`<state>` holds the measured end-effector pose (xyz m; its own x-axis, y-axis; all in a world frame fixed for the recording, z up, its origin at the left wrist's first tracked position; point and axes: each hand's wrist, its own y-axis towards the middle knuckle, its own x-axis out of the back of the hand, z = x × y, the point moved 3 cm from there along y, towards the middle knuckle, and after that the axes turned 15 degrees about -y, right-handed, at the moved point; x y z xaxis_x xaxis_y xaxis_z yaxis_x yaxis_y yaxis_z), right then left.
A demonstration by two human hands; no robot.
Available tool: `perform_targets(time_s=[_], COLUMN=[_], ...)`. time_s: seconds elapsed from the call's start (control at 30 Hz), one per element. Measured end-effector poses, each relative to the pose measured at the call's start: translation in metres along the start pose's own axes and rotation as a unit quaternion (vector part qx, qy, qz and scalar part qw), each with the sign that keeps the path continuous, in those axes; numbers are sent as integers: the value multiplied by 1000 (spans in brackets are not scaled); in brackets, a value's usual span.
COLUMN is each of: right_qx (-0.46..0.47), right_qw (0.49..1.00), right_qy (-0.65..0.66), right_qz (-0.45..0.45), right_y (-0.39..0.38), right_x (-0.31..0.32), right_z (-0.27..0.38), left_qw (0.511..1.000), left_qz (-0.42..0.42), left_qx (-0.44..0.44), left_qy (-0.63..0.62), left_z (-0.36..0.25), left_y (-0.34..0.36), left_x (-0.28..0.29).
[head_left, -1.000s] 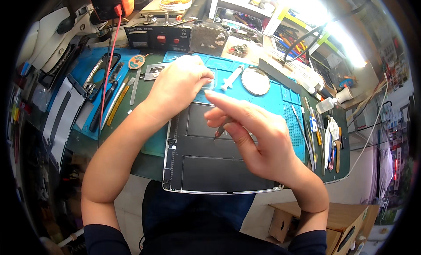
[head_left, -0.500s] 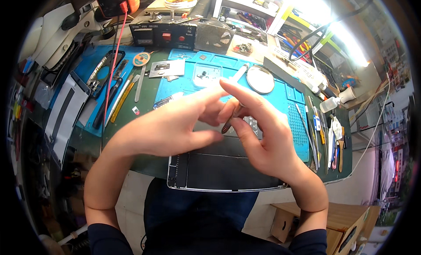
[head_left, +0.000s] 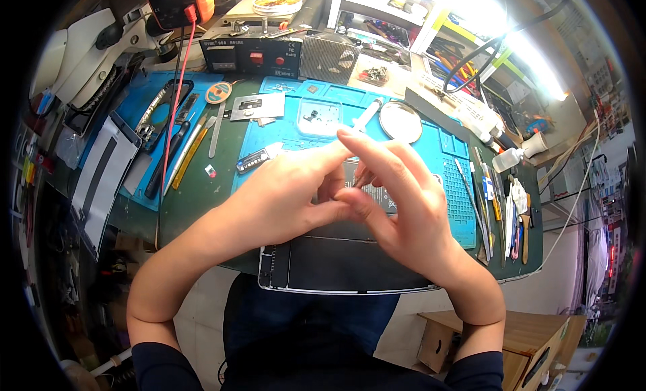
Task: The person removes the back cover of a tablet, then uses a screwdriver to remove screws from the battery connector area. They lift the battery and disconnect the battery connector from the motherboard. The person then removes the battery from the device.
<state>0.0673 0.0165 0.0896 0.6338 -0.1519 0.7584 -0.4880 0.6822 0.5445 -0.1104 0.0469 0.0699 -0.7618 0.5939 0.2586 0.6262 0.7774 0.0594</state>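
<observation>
Both my hands meet above an opened tablet with a silver rim and large black battery panels inside. A slim, dark metallic tool sits in the fingers of my right hand, and its exact kind is hidden. My left hand closes at the fingertips against that tool and the right thumb; what it pinches is covered. Under the hands, the tablet's far edge overlaps a blue silicone work mat. A clear tray with tiny dark parts and a round silver dish lie beyond.
Tweezers, brushes and blades line the right edge of the green bench. To the left lie a yellow-handled knife, a white panel with a dark strip and a hanging red cable. A black bench unit stands behind.
My left thumb and fingers have come in to meet the right fingertips at the tool. The tool's ribbed end, visible before, is now covered.
</observation>
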Motion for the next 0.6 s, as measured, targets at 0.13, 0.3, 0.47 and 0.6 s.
perform_targets(time_s=[0.13,0.3,0.47,0.6], right_qx=[0,-4,-32,-16], right_qw=[999,989,989,993], right_qy=[32,65,119,118], right_qz=[-22,-130,-79,18], right_y=[0,-4,-8,-12], right_x=[2,-1,-5,-5], right_z=[-2,-13,-11,0], left_qw=[987,970,926,912], left_qz=[2,-38,-127,-144], left_qx=[-123,-162,-165,-211], left_qy=[101,174,315,322], left_z=[10,20,22,35], left_y=[-6,-2,25,50], left_x=[2,6,34,46])
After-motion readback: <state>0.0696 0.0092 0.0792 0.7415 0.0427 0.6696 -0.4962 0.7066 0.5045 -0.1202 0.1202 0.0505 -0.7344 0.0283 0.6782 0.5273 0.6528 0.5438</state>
